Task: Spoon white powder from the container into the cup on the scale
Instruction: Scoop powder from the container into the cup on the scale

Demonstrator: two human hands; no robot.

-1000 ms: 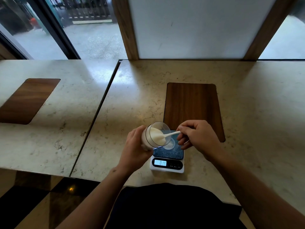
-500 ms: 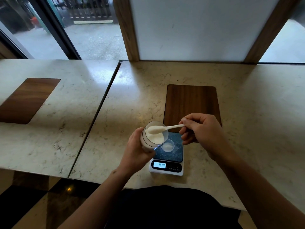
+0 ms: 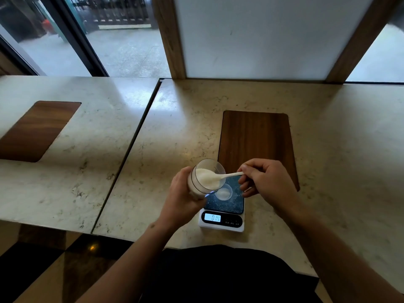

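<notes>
At the bottom of the frame two bare arms reach up from a dark lap toward the middle of the picture. Just above them, low in the middle, a small white kitchen scale (image 3: pixel 221 225) sits on the pale stone counter (image 3: pixel 338 162). Its little lit screen (image 3: pixel 212 218) shows numbers that look like 014. The top of the scale is a dark shiny plate, and a tiny clear cup (image 3: pixel 223 192) stands on it with a bit of white powder in the bottom. The left hand (image 3: pixel 185 197) is wrapped around a clear round container (image 3: pixel 205 178) and tips it so its open mouth faces the right of the frame, hanging over the left edge of the scale, just above the cup. The container has a big heap of white powder (image 3: pixel 205 179) inside. The right hand (image 3: pixel 264 180) is closed, pinching the handle of a white plastic spoon (image 3: pixel 229 175) between thumb and fingers. The bowl of the spoon is down in the powder inside the container. Behind the hands a dark wooden panel (image 3: pixel 255 138) is set flat into the counter. Another wooden panel (image 3: pixel 37 130) lies far off at the left of the frame. At the top are big windows and a white wall panel (image 3: pixel 258 36).
</notes>
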